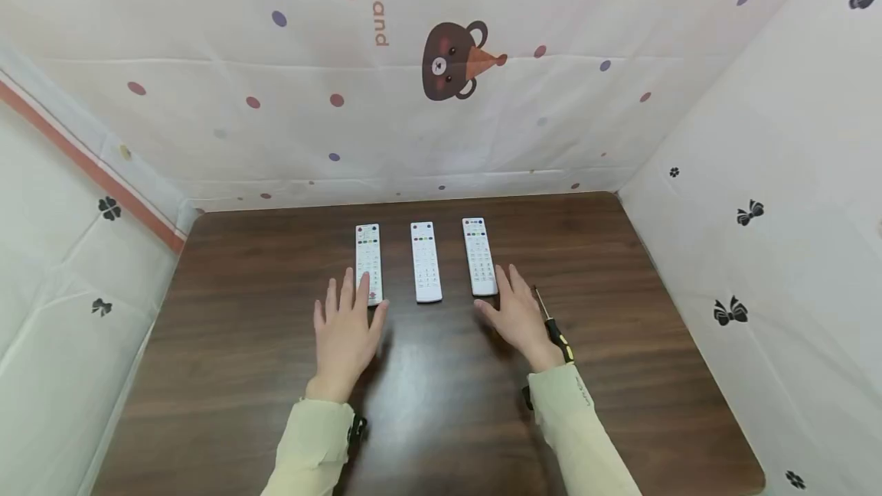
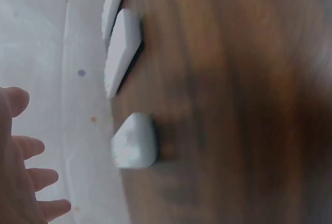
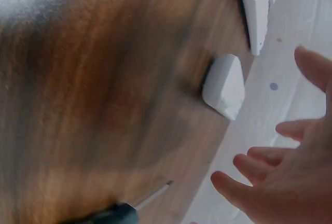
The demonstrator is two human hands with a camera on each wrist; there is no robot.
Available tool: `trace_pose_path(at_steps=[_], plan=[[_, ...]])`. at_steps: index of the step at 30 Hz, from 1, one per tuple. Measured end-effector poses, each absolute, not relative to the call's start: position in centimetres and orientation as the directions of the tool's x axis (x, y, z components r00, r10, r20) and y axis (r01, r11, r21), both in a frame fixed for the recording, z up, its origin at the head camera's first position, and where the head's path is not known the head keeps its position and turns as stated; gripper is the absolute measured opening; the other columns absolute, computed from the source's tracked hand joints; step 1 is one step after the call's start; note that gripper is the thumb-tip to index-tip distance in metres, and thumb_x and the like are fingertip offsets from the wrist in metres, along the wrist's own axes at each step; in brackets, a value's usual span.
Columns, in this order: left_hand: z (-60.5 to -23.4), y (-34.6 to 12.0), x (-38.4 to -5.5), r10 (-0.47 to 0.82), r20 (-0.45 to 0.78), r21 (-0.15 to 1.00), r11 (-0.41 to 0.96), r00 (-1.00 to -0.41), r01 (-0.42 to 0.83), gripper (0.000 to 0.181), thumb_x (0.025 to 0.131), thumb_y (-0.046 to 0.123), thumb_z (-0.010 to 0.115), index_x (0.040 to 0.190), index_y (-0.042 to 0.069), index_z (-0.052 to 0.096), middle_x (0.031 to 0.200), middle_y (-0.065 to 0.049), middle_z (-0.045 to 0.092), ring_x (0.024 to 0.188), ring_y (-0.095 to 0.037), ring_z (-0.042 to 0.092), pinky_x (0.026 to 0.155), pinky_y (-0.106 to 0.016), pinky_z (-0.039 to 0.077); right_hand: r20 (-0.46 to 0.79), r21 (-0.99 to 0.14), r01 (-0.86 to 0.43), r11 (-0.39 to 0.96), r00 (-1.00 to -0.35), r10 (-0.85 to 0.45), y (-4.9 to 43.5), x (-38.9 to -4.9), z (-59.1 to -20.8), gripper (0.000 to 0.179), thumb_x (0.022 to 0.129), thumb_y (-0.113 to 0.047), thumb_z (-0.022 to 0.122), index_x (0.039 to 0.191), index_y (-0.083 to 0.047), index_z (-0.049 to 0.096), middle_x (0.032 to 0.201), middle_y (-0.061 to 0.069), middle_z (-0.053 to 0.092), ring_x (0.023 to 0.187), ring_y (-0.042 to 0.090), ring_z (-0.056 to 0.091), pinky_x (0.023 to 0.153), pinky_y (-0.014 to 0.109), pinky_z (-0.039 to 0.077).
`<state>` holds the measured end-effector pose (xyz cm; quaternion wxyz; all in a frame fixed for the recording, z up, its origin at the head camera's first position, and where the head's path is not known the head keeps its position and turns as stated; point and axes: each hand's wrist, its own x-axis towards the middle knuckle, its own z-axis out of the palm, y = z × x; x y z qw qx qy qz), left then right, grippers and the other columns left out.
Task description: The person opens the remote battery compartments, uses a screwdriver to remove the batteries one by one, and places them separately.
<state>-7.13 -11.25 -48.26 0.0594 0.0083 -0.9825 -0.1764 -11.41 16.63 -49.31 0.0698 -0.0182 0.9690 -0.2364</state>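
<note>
Left hand (image 1: 344, 339) and right hand (image 1: 521, 316) hover, empty.
Fingers extended near three white remotes (image 1: 426, 262) on a brown table (image 1: 234, 343); a screwdriver (image 1: 558, 338) lies beside the right.

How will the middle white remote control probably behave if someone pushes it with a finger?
The middle remote would probably slide rather than roll, since it lies flat, face up. The table may give little resistance, as its surface looks glossy. The remote is likely stiff: its long, slim body looks straight, with no visible bend.
</note>
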Motion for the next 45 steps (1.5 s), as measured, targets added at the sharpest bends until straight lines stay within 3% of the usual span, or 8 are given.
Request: trace_pose_path(at_steps=[4,7,13,19,26,34,40,45], plan=[[-49.8,-10.5,-6.1,-0.074,0.106,0.436,0.9,-0.992,-0.02,0.056,0.089,0.047,0.045,0.134,0.013,0.04,0.134,-0.015,0.036,0.12,-0.036,0.033,0.088,-0.056,0.034,-0.159,-0.557,0.08,0.827,-0.987,-0.012,16.0,-11.9,-51.2,0.071,0.086,-0.042,0.054,0.14,-0.007,0.024,0.137,0.019,0.03,0.121,0.034,0.034,0.095,0.05,0.033],[-50.8,-9.7,-5.8,-0.1,0.051,0.482,0.874,-0.994,-0.063,0.05,0.087,0.043,0.05,0.127,0.011,0.047,0.123,-0.014,0.045,0.11,-0.034,0.041,0.079,-0.053,0.041,-0.181,-0.599,0.141,0.789,-0.983,0.038,15.5,-12.4,-52.6,0.07,0.086,-0.039,0.055,0.139,-0.004,0.025,0.13,0.021,0.037,0.116,0.034,0.039,0.093,0.048,0.035],[-52.1,-8.0,-6.0,-0.071,-0.056,0.562,0.822,-0.996,-0.09,0.03,0.086,0.032,0.054,0.108,0.013,0.058,0.096,-0.002,0.057,0.087,-0.022,0.054,0.069,-0.041,0.046,-0.176,-0.514,0.214,0.83,-0.974,0.142,14.7,-13.6,-54.4,0.075,0.084,-0.043,0.057,0.138,-0.002,0.025,0.121,0.023,0.037,0.107,0.035,0.038,0.083,0.046,0.04],[-53.2,-6.8,-6.2,0.059,-0.144,0.648,0.76,-0.988,-0.049,0.015,0.084,0.021,0.053,0.096,0.015,0.058,0.074,0.006,0.05,0.067,-0.012,0.047,0.059,-0.03,0.039,-0.195,-0.504,0.256,0.825,-0.964,0.18,14.6,-14.7,-54.8,0.078,0.081,-0.048,0.056,0.136,0.0,0.027,0.117,0.022,0.037,0.105,0.033,0.038,0.081,0.046,0.04],[-53.5,-6.0,-5.9,0.1,-0.167,0.575,0.818,-0.981,-0.014,0.018,0.079,0.023,0.055,0.096,0.017,0.059,0.083,0.003,0.05,0.078,-0.017,0.047,0.062,-0.033,0.04,-0.103,-0.558,0.302,0.773,-0.949,0.297,14.2,-13.3,-55.3,0.048,0.083,-0.045,0.055,0.111,-0.005,0.054,0.089,0.01,0.061,0.077,0.027,0.056,0.066,0.042,0.042],[-53.3,-5.4,-5.9,0.08,-0.199,0.489,0.872,-0.977,-0.029,0.014,0.078,0.028,0.057,0.09,0.021,0.055,0.091,0.001,0.047,0.084,-0.021,0.044,0.055,-0.035,0.039,-0.092,-0.621,0.304,0.723,-0.943,0.319,12.7,-11.7,-55.2,0.047,0.09,-0.044,0.043,0.106,-0.004,0.059,0.093,0.014,0.064,0.082,0.029,0.058,0.076,0.041,0.03],[-53.1,-5.3,-5.7,0.074,-0.182,0.479,0.878,-0.981,-0.023,0.017,0.08,0.036,0.059,0.086,0.021,0.054,0.087,0.001,0.042,0.081,-0.02,0.041,0.054,-0.033,0.036,-0.098,-0.7,0.286,0.655,-0.946,0.308,12.5,-10.6,-55.0,0.04,0.087,-0.047,0.046,0.093,-0.01,0.062,0.076,0.003,0.066,0.078,0.026,0.059,0.082,0.04,0.028],[-53.3,-5.1,-5.5,0.074,-0.189,0.486,0.874,-0.979,-0.028,0.02,0.08,0.038,0.06,0.085,0.02,0.052,0.084,0.001,0.037,0.078,-0.019,0.037,0.052,-0.03,0.032,-0.124,-0.831,0.281,0.479,-0.935,0.333,12.3,-9.2,-54.8,0.041,0.09,-0.044,0.045,0.096,-0.008,0.062,0.076,0.005,0.066,0.065,0.025,0.056,0.065,0.035,0.04]])
